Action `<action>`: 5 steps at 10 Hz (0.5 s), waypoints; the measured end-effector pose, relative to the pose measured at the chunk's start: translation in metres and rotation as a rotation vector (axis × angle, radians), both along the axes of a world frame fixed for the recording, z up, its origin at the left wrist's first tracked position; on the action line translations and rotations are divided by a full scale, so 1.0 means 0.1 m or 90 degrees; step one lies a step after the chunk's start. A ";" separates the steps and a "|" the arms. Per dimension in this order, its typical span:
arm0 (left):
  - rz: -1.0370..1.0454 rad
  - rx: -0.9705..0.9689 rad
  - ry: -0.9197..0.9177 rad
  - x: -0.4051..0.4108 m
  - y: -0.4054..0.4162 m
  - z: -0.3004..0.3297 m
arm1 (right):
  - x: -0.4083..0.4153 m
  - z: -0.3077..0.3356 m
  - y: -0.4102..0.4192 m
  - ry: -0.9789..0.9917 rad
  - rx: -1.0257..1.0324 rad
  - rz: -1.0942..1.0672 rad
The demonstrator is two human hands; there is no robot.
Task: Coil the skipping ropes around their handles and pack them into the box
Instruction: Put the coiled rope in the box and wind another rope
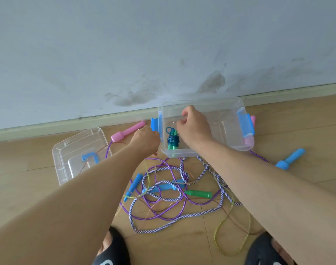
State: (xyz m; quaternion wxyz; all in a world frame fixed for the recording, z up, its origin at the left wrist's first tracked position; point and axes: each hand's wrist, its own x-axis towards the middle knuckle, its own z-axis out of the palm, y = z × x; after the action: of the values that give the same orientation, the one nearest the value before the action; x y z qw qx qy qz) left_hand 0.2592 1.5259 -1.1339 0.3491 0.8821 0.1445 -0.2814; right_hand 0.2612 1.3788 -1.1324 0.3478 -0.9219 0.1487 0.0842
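Steadying box (228, 145) rim, left hand (146, 138) curled, grip unclear; right hand (194, 124) curled above coiled rope (172, 140), contents hidden.

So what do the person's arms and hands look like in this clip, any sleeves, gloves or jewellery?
Both forearms are bare right up to the frame edge: no sleeves in view. The left hand and right hand wear no gloves, and no watch or bracelet shows on either wrist. Rings cannot be ruled out, since the fingers are mostly hidden. The only clothing visible is black slippers on the feet.
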 end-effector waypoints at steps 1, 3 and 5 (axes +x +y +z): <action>0.027 0.013 0.022 -0.11 0.03 0.10 | -0.35 0.10 -0.03 -0.130 -0.033 -0.008; -0.345 0.183 0.178 -0.60 0.03 0.10 | -1.25 -0.18 -0.17 -0.021 -0.163 0.126; -0.498 0.208 0.179 -0.85 0.01 -0.27 | -1.68 -0.68 -0.33 0.230 -0.246 0.181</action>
State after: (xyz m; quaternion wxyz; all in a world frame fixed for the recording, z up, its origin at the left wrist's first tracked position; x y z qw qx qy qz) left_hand 0.1743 1.5264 -1.1606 0.0495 0.8672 -0.1117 -0.4828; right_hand 0.0935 1.3460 -1.2005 0.1184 -0.9527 0.0911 0.2647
